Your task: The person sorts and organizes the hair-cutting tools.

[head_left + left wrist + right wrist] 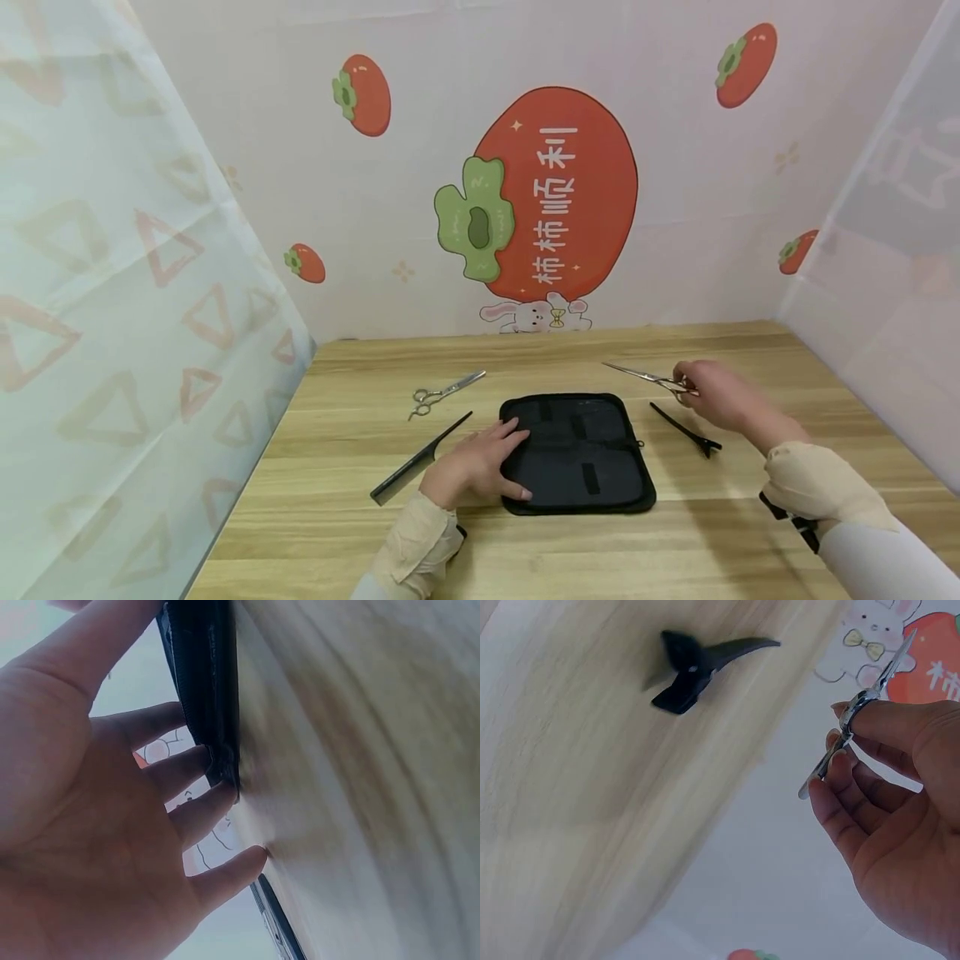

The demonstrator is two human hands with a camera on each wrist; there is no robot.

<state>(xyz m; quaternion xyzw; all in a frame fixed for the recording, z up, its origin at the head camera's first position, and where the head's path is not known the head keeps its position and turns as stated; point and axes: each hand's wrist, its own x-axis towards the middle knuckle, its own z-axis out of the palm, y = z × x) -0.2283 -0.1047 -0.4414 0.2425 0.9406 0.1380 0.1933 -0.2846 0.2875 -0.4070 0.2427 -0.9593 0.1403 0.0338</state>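
Observation:
A black zip case (551, 462) lies unfolded and flat on the wooden table, with dark loops inside. My left hand (480, 465) rests at its left edge, fingers spread over the rim and thumb at the near corner. In the left wrist view the extended fingers touch the case's side (202, 667). Over the table to the right, my right hand (720, 398) pinches slim silver scissors (640, 374) by the handles, blades pointing left. The right wrist view shows thumb and fingertips on the scissors (892, 671). Below that hand lies a black hair clip (684, 428).
Left of the case lie a second pair of silver scissors (448, 392) and a black tail comb (420, 462). A printed cloth backdrop (675, 275) stands behind the table (570, 558), with hanging cloth on both sides.

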